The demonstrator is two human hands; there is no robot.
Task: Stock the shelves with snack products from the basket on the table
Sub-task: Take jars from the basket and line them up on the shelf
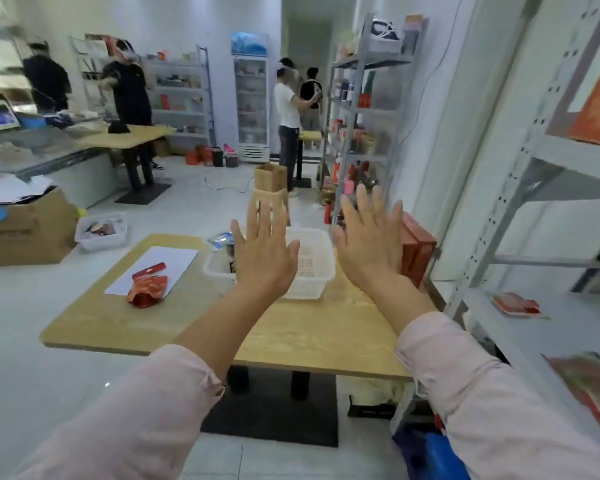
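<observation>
At the far left of the frame a cardboard box (25,233) sat on the floor, and just right of it a small white bin (101,232) held a few blurred packets. In the lower middle stood the wooden table (309,334). On its left part lay a white sheet of paper (160,265), and a red snack pouch (146,289) rested partly on that sheet. Farther right, near the table's far edge, a blue packet (222,240) lay just beside the white basket (312,282), which stood on the table at the centre of the frame; its contents were too blurred to tell.

The left hand (262,258) was raised in front of the basket's left side, back toward the camera, fingers straight and spread, holding nothing. The right hand (368,244) was raised beside it over the basket's right edge, equally spread and empty. The two hands were apart.

Right of that hand, red boxes (418,251) stood at the table's right end. Along the right edge ran the grey metal shelves (568,341), with a red packet (515,304) lying on one shelf and another, blurred packet (596,386) at the lower right.
</observation>
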